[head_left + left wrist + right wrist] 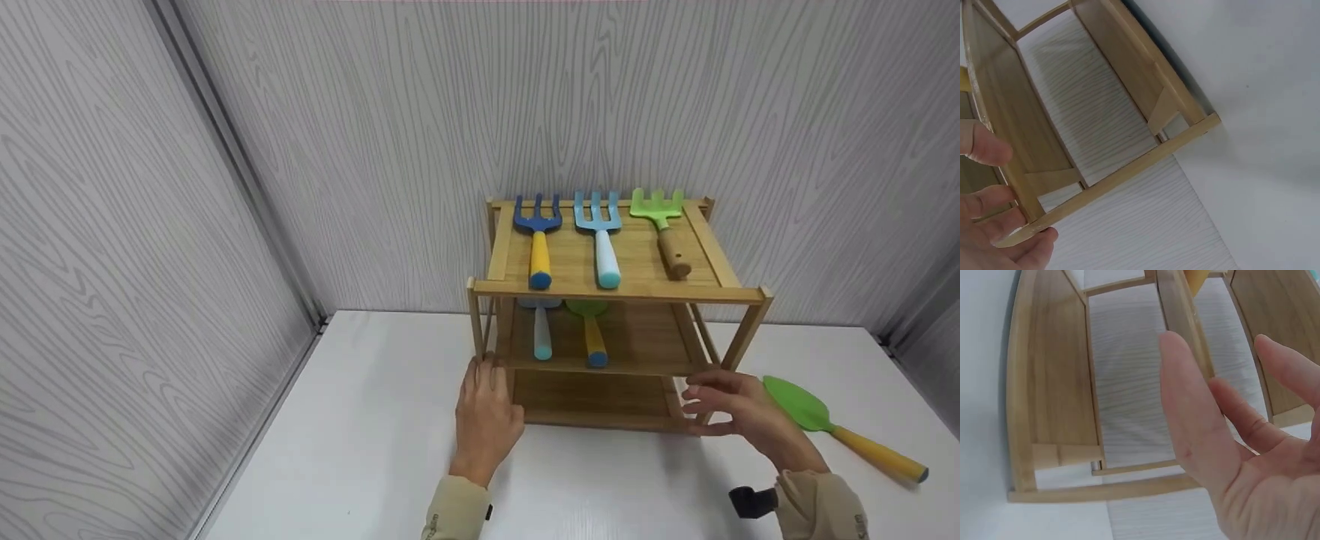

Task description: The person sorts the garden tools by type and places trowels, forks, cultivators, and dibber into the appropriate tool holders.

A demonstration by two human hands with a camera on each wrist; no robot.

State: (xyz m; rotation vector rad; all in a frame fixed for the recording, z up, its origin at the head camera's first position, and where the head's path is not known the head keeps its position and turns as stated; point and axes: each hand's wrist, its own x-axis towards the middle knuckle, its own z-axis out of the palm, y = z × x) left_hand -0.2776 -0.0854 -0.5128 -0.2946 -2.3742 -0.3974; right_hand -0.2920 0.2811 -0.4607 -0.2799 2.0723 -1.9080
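Note:
A three-tier wooden shelf rack (622, 367) stands on the white table against the back wall. My left hand (487, 412) grips its left front post near the middle shelf; in the left wrist view its fingertips (1044, 239) bend round the wood at the corner. Beside the right front post is my right hand (739, 412), fingers spread and loosely bent, holding nothing. In the right wrist view the raised thumb (1190, 399) stands in front of the shelf edge; whether any finger touches the rack I cannot tell.
Along the top shelf lie a dark blue hand fork (540, 255), a light blue one (606, 255) and a green one with a wooden handle (671, 251). Two tools, one grey-handled (542, 334) and one yellow-handled (594, 341), lie on the middle shelf. A green trowel (802, 405) lies right of the rack.

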